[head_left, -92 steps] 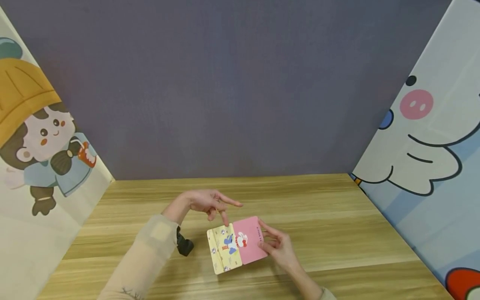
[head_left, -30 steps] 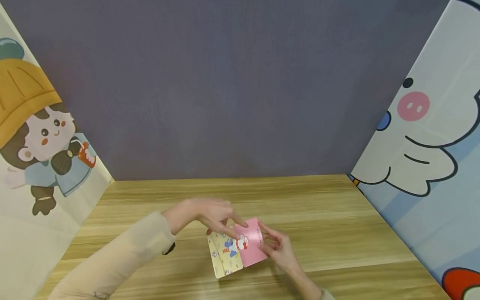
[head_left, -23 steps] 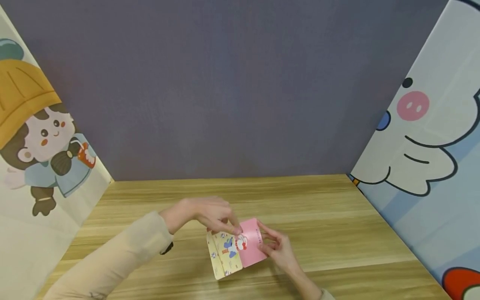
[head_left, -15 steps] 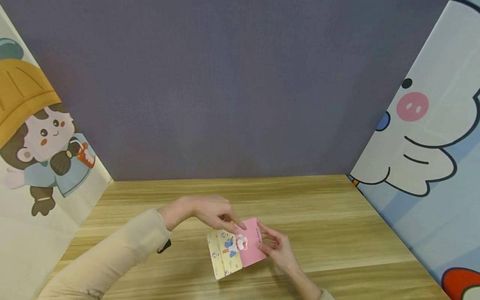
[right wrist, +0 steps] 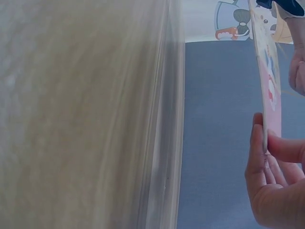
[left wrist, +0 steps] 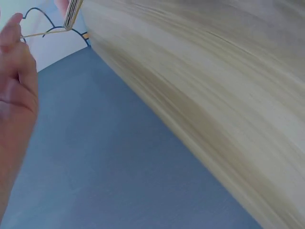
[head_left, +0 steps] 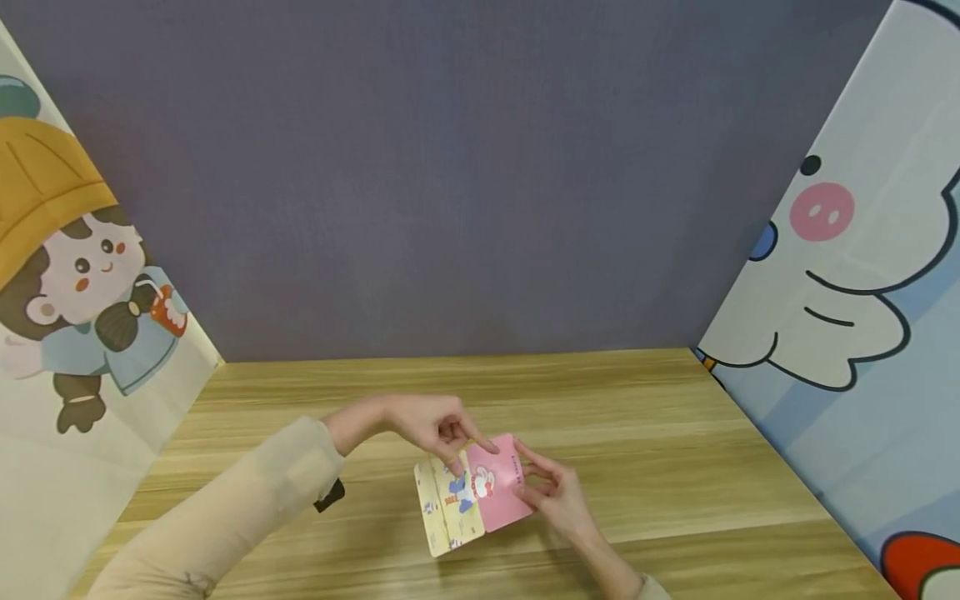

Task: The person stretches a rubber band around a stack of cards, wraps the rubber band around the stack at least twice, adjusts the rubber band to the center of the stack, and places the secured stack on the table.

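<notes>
A small booklet (head_left: 501, 500) is spread flat and tilted above the table, one half pink with a white rabbit, the other yellow with a blue figure. My right hand (head_left: 558, 498) pinches its pink outer edge, thumb on the printed face and fingers behind. My left hand (head_left: 431, 425) arches over the upper edge, index finger and thumb spread apart, other fingers curled. A thin pale band (left wrist: 45, 33) stretches from the booklet's edge to the left fingers in the left wrist view. How the fingers hook it is partly hidden.
The wood-grain table (head_left: 637, 433) meets a plain grey-blue back wall (head_left: 465, 183). Cartoon-printed panels stand on the left (head_left: 112, 292) and right (head_left: 847, 292). A black wrist camera (head_left: 330, 496) shows beneath the left sleeve.
My left hand came down and right onto the booklet. Its thumb and index finger drew together, then spread, the thumb moving left over the yellow half. The right hand and booklet barely moved.
</notes>
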A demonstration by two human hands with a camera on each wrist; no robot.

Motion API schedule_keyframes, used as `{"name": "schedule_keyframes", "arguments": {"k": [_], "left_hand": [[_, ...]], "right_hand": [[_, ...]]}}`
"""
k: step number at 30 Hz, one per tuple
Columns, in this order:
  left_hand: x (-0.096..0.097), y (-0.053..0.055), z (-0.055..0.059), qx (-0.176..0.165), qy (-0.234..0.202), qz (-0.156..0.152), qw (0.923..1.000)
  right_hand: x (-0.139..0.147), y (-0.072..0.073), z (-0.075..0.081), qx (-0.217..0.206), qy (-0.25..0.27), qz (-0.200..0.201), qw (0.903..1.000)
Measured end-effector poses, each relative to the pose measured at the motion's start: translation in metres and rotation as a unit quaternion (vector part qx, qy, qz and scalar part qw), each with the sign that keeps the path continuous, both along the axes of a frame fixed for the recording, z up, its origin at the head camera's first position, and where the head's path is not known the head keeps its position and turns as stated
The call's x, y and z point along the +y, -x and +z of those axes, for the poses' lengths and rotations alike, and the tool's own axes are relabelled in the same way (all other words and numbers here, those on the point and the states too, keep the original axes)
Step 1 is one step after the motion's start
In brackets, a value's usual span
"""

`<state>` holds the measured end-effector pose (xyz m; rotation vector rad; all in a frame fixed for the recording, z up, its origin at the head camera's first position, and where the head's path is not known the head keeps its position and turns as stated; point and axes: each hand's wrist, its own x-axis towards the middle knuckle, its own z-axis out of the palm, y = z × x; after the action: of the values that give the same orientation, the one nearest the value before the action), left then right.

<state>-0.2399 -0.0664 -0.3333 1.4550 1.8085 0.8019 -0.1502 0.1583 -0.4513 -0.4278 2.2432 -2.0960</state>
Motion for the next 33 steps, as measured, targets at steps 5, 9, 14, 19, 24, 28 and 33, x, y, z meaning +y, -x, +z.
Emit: {"name": "schedule_keyframes", "arguments": {"k": [5,9,14,19,24,28,33], "left_hand": [[0.0,0.001,0.003,0.112,0.039,0.0,0.993],[0.001,-0.001,0.006,0.263,0.08,-0.003,0.9614],[0.004,-0.009,0.01,0.384,0.121,-0.012,0.9152],[0.006,-0.016,0.01,0.397,0.141,-0.009,0.9067],[0.002,-0.018,0.007,0.377,0.144,0.022,0.9147],[0.0,-0.019,0.006,0.374,0.136,0.041,0.9166],[-0.002,-0.02,0.004,0.377,0.127,0.058,0.9156]], "right_hand": [[0.0,0.001,0.0,-0.005,0.01,-0.005,0.9999],[-0.001,0.002,-0.001,-0.011,0.01,-0.018,0.9997],[-0.003,0.002,-0.002,-0.017,0.007,-0.032,0.9993],[-0.002,0.003,-0.001,-0.012,0.0,-0.052,0.9986],[0.001,0.004,-0.002,-0.023,-0.003,-0.072,0.9972],[0.002,0.005,-0.001,-0.023,0.002,-0.085,0.9961],[0.001,0.006,0.002,-0.021,0.01,-0.105,0.9942]]}}
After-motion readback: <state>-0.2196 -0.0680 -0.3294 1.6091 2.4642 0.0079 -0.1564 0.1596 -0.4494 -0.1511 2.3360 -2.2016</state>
